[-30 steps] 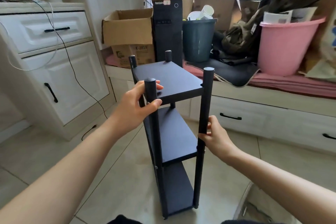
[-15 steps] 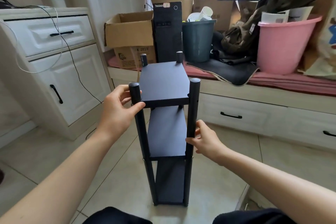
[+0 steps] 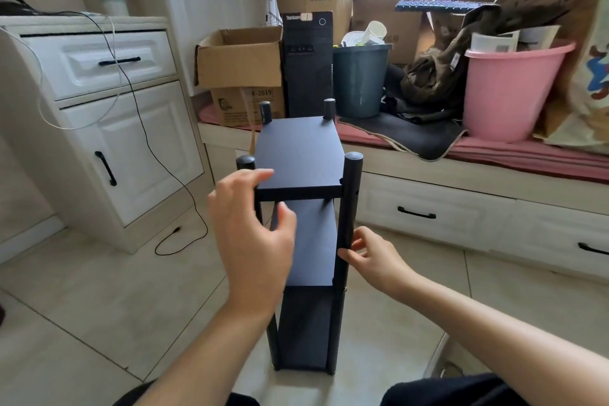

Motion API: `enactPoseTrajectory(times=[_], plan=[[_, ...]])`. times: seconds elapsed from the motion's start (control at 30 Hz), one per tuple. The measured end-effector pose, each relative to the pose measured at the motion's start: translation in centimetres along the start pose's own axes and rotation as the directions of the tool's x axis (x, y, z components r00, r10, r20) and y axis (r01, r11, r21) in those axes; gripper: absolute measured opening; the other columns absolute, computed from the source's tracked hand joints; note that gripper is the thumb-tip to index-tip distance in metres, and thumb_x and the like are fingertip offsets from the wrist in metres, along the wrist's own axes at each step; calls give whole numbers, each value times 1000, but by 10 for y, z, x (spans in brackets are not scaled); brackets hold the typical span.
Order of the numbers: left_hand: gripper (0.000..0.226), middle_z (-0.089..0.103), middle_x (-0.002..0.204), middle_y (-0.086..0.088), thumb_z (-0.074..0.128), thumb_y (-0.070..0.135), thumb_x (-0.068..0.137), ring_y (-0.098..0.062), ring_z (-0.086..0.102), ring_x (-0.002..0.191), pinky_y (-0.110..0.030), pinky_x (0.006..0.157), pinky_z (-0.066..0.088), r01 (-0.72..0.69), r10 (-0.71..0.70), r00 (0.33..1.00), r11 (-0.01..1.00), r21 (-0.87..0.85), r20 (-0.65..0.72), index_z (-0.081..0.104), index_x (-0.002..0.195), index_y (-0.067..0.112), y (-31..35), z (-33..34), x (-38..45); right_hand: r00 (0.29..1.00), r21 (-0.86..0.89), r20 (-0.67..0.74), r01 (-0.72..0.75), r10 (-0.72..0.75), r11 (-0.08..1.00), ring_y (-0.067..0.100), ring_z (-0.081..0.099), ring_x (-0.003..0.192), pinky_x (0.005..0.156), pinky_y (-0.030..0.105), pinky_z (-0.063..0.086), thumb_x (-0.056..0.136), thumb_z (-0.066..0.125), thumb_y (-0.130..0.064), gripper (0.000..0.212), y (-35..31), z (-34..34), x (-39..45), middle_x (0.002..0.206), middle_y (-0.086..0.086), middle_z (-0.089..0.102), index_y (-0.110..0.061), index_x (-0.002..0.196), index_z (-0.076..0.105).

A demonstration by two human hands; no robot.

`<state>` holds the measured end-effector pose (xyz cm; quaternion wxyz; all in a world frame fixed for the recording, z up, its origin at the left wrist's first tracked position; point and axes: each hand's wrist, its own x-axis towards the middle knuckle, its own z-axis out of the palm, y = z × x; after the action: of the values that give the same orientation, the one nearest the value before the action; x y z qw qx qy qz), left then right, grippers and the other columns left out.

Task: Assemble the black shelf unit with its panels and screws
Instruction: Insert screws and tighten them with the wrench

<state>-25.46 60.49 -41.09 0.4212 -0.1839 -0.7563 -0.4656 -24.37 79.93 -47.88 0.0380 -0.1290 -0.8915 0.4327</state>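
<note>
The black shelf unit (image 3: 300, 155) stands upright on the tiled floor, three panels stacked between four round posts. My left hand (image 3: 250, 231) hovers in front of the near left post with fingers spread and relaxed, a fingertip near the top panel's front edge, holding nothing. My right hand (image 3: 369, 257) is at the near right post (image 3: 350, 204), about halfway down, fingertips pinching it lightly. The lower part of the near left post is hidden behind my left hand and arm.
A white cabinet (image 3: 108, 128) with a trailing black cable (image 3: 171, 175) stands left. Behind the shelf runs a window bench (image 3: 461, 194) with drawers, carrying a cardboard box (image 3: 240, 59), a computer tower (image 3: 308, 63), a dark bin (image 3: 361, 79) and a pink bucket (image 3: 510, 89).
The shelf has been turned from an angled pose to face me squarely. My left hand has let go of the near left post and opened; my right hand stays on the right post.
</note>
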Motion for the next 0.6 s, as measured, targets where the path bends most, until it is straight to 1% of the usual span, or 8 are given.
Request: enactPoseTrajectory(times=[0.03,0.1,0.17,0.23,0.3,0.4,0.53,0.6], plan=[[41,56,119,3,68,8,79,-16,50,115,-17,103,35,-63,62,995,998,9,73,61,118,16,3,5,-2,1000,3,-6,5,-5,1000,2,58,85,60,15,41,95,62,-35,15,1,1,0,95,-12,58,-24,99,52],[45,60,126,-2,72,2,79,-22,50,126,-30,113,36,-165,147,954,985,46,263,64,122,12,6,17,-2,1000,13,-20,16,-15,1000,2,58,84,59,14,41,95,62,-34,15,1,2,0,94,-12,59,-24,100,52],[52,60,135,-5,75,0,79,-26,47,137,-41,122,27,-224,156,903,966,129,401,63,128,11,7,29,-1,999,39,-29,30,-29,999,1,60,85,60,13,42,95,63,-33,15,1,3,0,96,-11,61,-24,102,53],[56,58,141,-6,77,6,81,-27,45,141,-48,122,18,-269,142,872,938,217,468,61,135,11,4,38,1,998,69,-31,51,-49,996,3,63,87,63,11,44,95,63,-31,14,-1,3,0,102,-9,64,-26,106,55],[58,60,140,-7,82,18,81,-28,49,138,-55,120,20,-327,163,867,899,291,472,61,135,10,0,45,1,997,104,-30,74,-71,992,4,66,89,66,11,46,95,63,-30,17,-2,2,0,108,-7,66,-28,111,56],[59,66,132,-8,84,29,78,-30,57,130,-64,116,24,-366,216,887,868,335,409,66,130,8,-5,54,1,995,163,-41,97,-92,982,4,68,88,64,10,47,93,67,-33,24,-6,-2,2,106,-10,66,-28,115,57],[53,70,126,-5,85,30,78,-27,64,122,-67,112,26,-426,280,877,828,364,389,70,125,12,-9,60,9,987,195,-104,140,-122,971,2,69,80,62,9,46,89,72,-31,18,-7,-7,4,97,-11,69,-30,105,63],[50,71,123,-5,86,27,77,-26,66,118,-67,110,30,-460,320,864,813,355,388,71,122,13,-13,61,15,979,168,-116,184,-166,968,-1,68,75,61,6,44,90,71,-27,14,-7,-7,4,93,-13,68,-36,96,62]])
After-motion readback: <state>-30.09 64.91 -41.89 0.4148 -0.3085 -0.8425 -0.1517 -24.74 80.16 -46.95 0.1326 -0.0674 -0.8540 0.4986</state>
